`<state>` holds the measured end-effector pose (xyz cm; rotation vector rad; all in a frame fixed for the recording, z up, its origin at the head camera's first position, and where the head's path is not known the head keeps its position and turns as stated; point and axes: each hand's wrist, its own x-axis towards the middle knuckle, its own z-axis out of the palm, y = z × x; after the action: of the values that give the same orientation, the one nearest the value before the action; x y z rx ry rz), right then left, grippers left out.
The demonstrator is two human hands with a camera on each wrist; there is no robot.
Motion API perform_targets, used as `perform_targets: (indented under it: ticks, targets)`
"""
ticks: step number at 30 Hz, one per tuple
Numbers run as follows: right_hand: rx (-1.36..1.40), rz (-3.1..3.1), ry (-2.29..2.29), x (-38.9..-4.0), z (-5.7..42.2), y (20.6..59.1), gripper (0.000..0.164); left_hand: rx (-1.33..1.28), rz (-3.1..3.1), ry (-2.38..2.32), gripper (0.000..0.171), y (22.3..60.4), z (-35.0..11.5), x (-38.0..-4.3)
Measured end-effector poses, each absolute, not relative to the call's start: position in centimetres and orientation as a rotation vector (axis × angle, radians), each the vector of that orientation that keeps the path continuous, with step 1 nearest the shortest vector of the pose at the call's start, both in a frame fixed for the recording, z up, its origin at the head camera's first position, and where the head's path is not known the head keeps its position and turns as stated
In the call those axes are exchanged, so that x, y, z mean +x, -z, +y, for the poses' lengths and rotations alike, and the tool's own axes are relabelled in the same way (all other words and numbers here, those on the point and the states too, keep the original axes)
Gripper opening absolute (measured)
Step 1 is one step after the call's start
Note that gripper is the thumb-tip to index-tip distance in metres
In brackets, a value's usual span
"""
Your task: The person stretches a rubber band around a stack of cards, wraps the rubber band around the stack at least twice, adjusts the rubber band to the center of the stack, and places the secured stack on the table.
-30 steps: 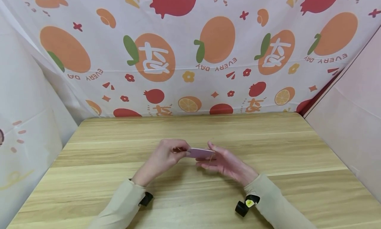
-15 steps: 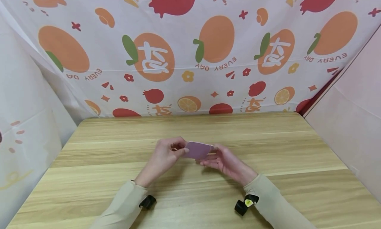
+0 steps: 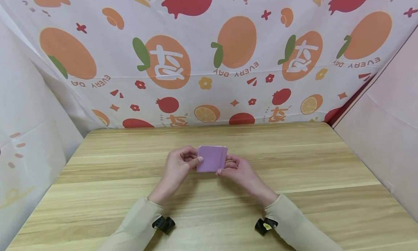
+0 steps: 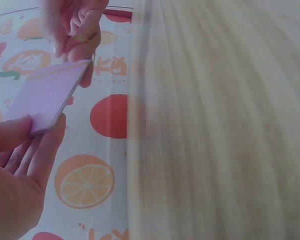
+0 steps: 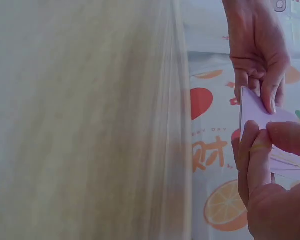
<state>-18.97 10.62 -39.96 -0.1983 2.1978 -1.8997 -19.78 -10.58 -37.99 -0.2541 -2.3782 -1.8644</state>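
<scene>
A small, thin purple notebook (image 3: 209, 158) is held up above the table, its flat cover facing the head camera. My left hand (image 3: 176, 171) pinches its left edge, thumb on the front and fingers behind. At the right end, my right hand (image 3: 245, 176) holds the lower corner with the thumb in front. Near that end a thin yellowish rubber band (image 3: 222, 157) crosses the cover. In the right wrist view, the band (image 5: 261, 148) also passes over right-hand fingers. The notebook's back is hidden.
The wooden table (image 3: 209, 214) spreads under both hands. Behind it hangs a white fruit-print cloth (image 3: 202, 62), with pale cloth on the left (image 3: 29, 135) and a pale panel (image 3: 385, 109) on the right. Each wrist wears a black camera strap.
The notebook has tilted from nearly edge-on to facing the head camera and risen slightly. The right thumb has shifted from the top edge to the lower right corner; the left hand keeps its pinch.
</scene>
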Motion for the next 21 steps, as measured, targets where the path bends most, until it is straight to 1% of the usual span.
perform_targets:
  ticks: [3, 6, 10, 17, 21]
  targets:
    - [-0.167, 2.087, 1.988, -18.8, 10.7, 39.7, 0.048, -0.227, -2.348, 1.931, 0.009, 38.1, -10.5, -19.7]
    - [-0.182, 1.83, 2.127, -18.8, 11.2, 39.1, 0.049, -0.207, -2.289, 2.019, 0.011, 38.1, -10.4, -19.7]
    - [-0.181, 1.633, 2.214, -19.0, 11.9, 38.8, 0.046, -0.211, -2.221, 2.091, 0.013, 37.9, -10.4, -19.7]
    - [-0.247, 2.152, 2.076, -18.8, 11.3, 38.9, 0.039, -0.237, -2.234, 2.056, 0.012, 37.7, -10.1, -19.4]
    - [-0.195, 2.216, 2.094, -18.5, 10.9, 38.7, 0.037, -0.238, -2.23, 2.058, 0.011, 37.7, -10.0, -19.3]
